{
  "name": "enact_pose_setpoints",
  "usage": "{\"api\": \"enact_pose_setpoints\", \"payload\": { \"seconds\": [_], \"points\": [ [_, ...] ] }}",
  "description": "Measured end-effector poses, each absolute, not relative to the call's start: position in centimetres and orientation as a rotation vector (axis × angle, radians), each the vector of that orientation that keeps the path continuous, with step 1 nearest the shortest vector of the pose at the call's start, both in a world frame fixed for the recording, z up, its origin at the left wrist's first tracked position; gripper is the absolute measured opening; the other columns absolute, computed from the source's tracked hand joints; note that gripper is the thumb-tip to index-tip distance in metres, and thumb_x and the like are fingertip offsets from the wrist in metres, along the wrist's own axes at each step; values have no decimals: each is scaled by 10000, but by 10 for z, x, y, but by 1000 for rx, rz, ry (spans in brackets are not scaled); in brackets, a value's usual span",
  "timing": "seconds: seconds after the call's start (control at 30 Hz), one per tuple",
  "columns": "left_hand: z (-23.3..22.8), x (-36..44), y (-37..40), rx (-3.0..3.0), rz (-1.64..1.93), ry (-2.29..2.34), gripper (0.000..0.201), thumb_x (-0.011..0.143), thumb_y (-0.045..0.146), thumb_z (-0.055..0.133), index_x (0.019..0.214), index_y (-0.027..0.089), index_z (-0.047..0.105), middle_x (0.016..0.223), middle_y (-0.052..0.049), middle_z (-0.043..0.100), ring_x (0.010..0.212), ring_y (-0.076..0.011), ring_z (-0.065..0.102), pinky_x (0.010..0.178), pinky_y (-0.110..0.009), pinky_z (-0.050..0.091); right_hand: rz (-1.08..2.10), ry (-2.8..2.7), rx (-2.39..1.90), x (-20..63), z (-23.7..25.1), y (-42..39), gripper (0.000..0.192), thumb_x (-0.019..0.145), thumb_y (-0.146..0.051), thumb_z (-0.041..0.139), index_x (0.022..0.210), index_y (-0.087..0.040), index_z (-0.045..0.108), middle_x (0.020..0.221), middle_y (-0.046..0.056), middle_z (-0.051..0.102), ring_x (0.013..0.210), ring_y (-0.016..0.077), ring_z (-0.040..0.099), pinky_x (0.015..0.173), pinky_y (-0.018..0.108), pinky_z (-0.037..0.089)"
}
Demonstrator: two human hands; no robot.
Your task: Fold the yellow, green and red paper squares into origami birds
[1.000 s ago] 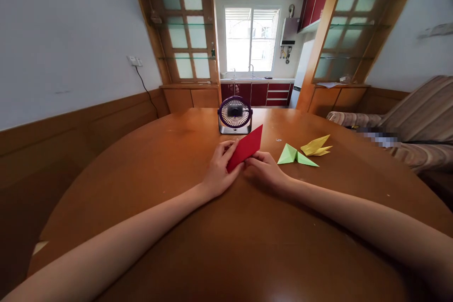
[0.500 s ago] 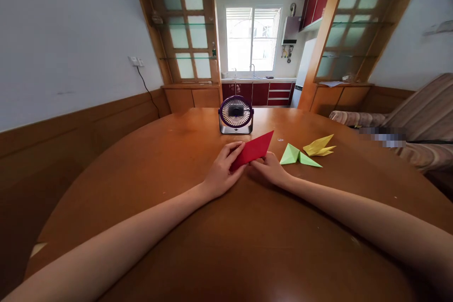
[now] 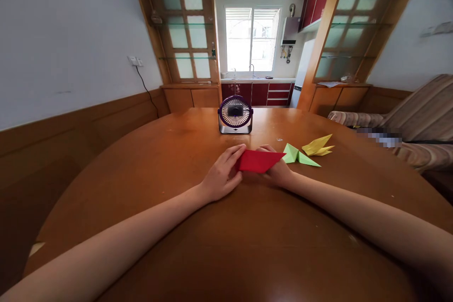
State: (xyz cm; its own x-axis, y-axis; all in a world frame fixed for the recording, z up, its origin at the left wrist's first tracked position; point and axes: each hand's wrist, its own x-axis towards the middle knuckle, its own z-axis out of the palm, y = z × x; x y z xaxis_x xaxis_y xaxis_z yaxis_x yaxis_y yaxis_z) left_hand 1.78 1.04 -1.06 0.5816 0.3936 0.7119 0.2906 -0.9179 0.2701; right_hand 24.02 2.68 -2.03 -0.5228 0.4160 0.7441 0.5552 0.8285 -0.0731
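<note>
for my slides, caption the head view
Both hands, left hand and right hand, hold red folded paper above a wooden table.

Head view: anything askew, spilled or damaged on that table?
Nothing stands out. Both hands, left hand and right hand, hold a folded red paper over the wooden table. The green and yellow folded papers lie flat, and the small fan stands upright.

Fan (image 3: 235, 114) blocks ahead; green fold (image 3: 296, 155) right.
</note>
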Motion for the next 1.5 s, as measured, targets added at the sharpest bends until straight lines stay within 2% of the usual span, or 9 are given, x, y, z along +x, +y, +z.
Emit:
{"api": "enact_pose_setpoints", "payload": {
  "seconds": [0.13, 0.4, 0.57, 0.73, 0.87, 1.03, 1.13, 1.3, 1.5],
  "points": [
    [-10, 16, 10, 2775, 1267, 585, 645, 851, 155, 531, 1456, 239, 322, 1367, -119, 477, 1283, -260, 454, 1097, -484, 376, -333, -2273, -636, 246, -18, 27, 107, 834, -295, 589, 909, -226, 623, 914, 82, 640, 856, 241, 549, 882, 461, 463],
    [-9, -1, 14, 3106, 1227, 448, 567, 883, 148, 535, 1425, 207, 378, 1278, -115, 536, 1229, -243, 502, 1100, -511, 375, -361, -2468, -474, 253, -9, 19, 337, 927, -308, 450, 1214, -159, 547, 985, 112, 642, 909, 236, 567, 913, 436, 452],
    [-9, -6, 19, 3181, 1157, 376, 527, 930, 233, 534, 1430, 214, 369, 1221, -108, 565, 1157, -227, 552, 1066, -500, 422, -20, -2495, -460, 250, -7, 15, 405, 901, -345, 532, 1261, -162, 522, 998, 116, 645, 893, 227, 580, 838, 396, 478],
    [-6, -4, 15, 3200, 1062, 260, 539, 905, 361, 598, 1385, 184, 429, 1212, -128, 577, 1149, -244, 548, 1043, -477, 442, 307, -2367, -616, 246, 0, 7, 230, 909, -214, 482, 1063, -166, 647, 928, 83, 669, 838, 178, 599, 773, 323, 477],
    [-3, -2, 10, 3202, 1072, 265, 425, 926, 265, 556, 1335, 178, 481, 1171, -120, 605, 1110, -227, 565, 1028, -453, 447, 585, -2268, -786, 241, 9, 0, 210, 903, -272, 510, 885, -150, 680, 832, 47, 650, 745, 142, 574, 684, 267, 447],
    [-4, -1, 9, 3159, 1134, 256, 312, 913, 180, 550, 1226, 189, 549, 1077, -87, 642, 1013, -197, 589, 967, -400, 473, 755, -2266, -1028, 235, 18, -9, 386, 868, -392, 537, 567, -152, 499, 553, -49, 355, 537, 79, 326, 480, 221, 242],
    [-3, -1, 7, 3128, 1153, 255, 214, 897, 162, 564, 1110, 171, 586, 1030, -86, 653, 970, -194, 592, 920, -379, 480, 759, -2306, -1038, 235, 19, -10, 379, 847, -349, 521, 531, -165, 419, 549, -64, 249, 517, 66, 251, 471, 225, 187],
    [1, -3, 3, 3088, 1099, 255, 77, 894, 174, 560, 961, 168, 598, 975, -75, 665, 898, -184, 593, 881, -367, 463, 679, -2339, -994, 236, 18, -5, 310, 807, -261, 475, 526, -169, 384, 546, -60, 278, 536, 69, 276, 504, 230, 205],
    [2, 6, -5, 2851, 1193, 575, 128, 933, 229, 514, 985, 174, 618, 949, -69, 676, 898, -190, 608, 847, -351, 463, 630, -2323, -1059, 234, 17, -6, 270, 764, -243, 465, 520, -176, 373, 538, -59, 280, 536, 72, 274, 515, 246, 200]
  ]
}}
